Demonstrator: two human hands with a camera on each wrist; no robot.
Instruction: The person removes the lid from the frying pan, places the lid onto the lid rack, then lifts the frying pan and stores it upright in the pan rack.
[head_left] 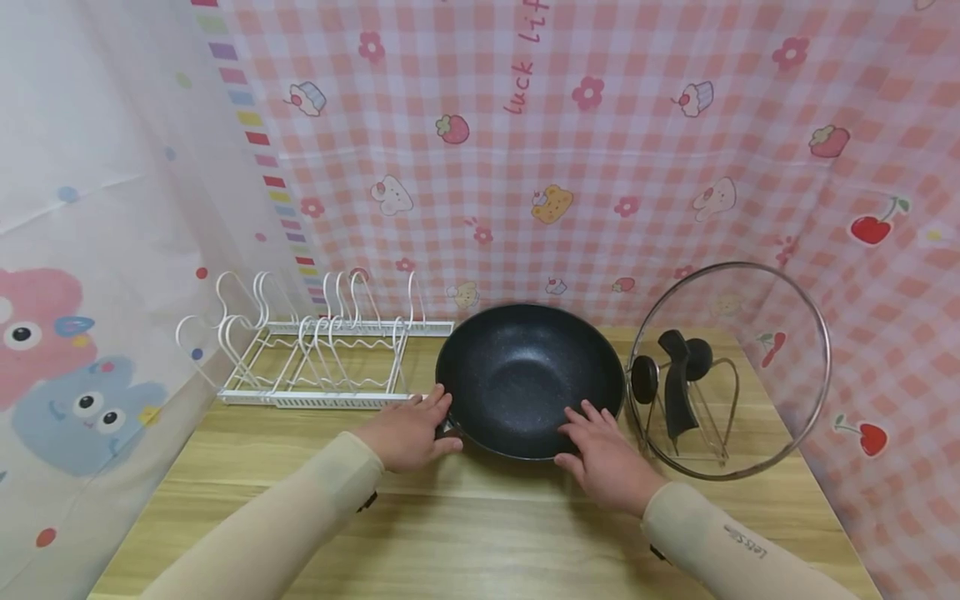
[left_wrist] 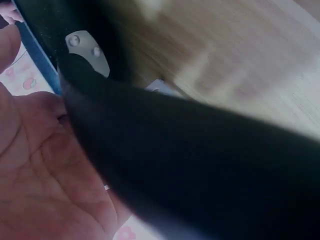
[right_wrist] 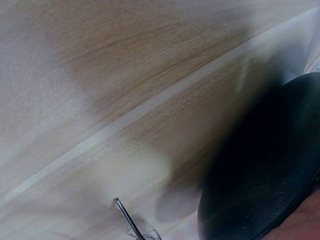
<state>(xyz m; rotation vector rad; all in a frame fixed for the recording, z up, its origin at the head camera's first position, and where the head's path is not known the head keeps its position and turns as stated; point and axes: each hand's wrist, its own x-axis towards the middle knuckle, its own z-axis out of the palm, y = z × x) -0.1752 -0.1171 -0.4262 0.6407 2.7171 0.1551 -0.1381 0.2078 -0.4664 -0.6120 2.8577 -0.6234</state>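
A black wok sits on the wooden table, its inside facing up. At its near left side, my left hand lies over the wok's handle, fingertips at the rim and thumb stretched out. The left wrist view shows the dark handle in front of the open palm, with a riveted metal bracket joining it to the wok. My right hand rests at the near right rim with its fingers fairly straight over the edge. In the right wrist view, the wok's dark outer side covers most of that hand.
A white wire rack with upright loops stands at the left back. On the right, a glass lid leans upright in a metal wire stand. Patterned cloth hangs behind the table and along both sides.
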